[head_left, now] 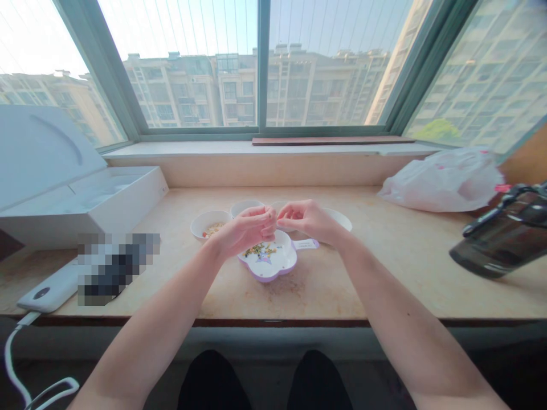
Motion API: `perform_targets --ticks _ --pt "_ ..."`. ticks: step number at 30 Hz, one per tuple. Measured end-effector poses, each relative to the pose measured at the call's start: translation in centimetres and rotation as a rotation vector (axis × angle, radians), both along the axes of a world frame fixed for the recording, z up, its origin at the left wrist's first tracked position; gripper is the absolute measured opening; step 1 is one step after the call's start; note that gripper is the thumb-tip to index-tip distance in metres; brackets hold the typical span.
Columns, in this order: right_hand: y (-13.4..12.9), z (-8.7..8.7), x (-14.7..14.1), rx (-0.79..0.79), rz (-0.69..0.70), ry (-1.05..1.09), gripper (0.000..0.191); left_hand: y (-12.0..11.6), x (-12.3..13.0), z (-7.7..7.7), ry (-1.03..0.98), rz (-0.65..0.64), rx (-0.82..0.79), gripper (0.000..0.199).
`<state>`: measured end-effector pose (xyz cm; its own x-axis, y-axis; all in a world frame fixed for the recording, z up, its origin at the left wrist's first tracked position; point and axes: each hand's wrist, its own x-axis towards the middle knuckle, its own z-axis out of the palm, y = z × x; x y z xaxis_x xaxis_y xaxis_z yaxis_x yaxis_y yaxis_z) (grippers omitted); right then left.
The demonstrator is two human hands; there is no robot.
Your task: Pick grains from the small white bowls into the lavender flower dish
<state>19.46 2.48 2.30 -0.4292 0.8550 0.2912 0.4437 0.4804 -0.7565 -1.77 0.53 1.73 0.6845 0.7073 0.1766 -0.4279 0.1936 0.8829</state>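
Observation:
A purple-rimmed, flower-shaped dish with a short handle holds small mixed grains or seeds. Above its back left part is my left hand, fingers pinched together on something too small to make out. Close to its fingertips, my right hand is also closed in a pinch, and what it holds, if anything, cannot be made out. A white bowl at the left contains pale bits with something reddish. Behind my hands are another white bowl, a partly covered one, and a white dish at the right.
An open white box stands at the left, with a white power bank and cable before it. A plastic bag and a dark, transparent container are at the right. The windowsill lies behind the counter.

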Motion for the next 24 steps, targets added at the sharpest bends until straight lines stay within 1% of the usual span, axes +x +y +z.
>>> perform_targets --ticks 4,6,8,12,15,21,24 --pt "-0.8 0.0 -0.9 -0.012 0.084 0.264 0.035 0.3 0.2 -0.1 0.009 0.057 -0.004 0.027" --pt "-1.0 0.0 -1.2 -0.025 0.106 0.333 0.04 0.5 0.3 -0.3 0.031 0.083 -0.015 0.026" --pt "-1.0 -0.1 -1.5 -0.022 0.086 0.354 0.042 0.6 0.6 -0.5 0.05 0.107 -0.035 0.026" --pt "-0.9 -0.8 -2.0 0.036 -0.032 0.315 0.04 0.7 1.0 -0.8 0.06 0.179 -0.077 0.023" --pt "-0.9 -1.0 -2.2 0.124 -0.083 0.281 0.038 0.7 1.2 -0.9 0.059 0.211 -0.101 0.022" --pt "-0.6 -1.5 -2.3 0.398 -0.134 0.186 0.023 0.9 1.4 -1.1 0.072 0.223 -0.129 0.025" --pt "-0.4 -1.9 -2.1 0.469 -0.121 0.108 0.017 1.0 1.4 -1.2 0.099 0.25 -0.108 0.024"
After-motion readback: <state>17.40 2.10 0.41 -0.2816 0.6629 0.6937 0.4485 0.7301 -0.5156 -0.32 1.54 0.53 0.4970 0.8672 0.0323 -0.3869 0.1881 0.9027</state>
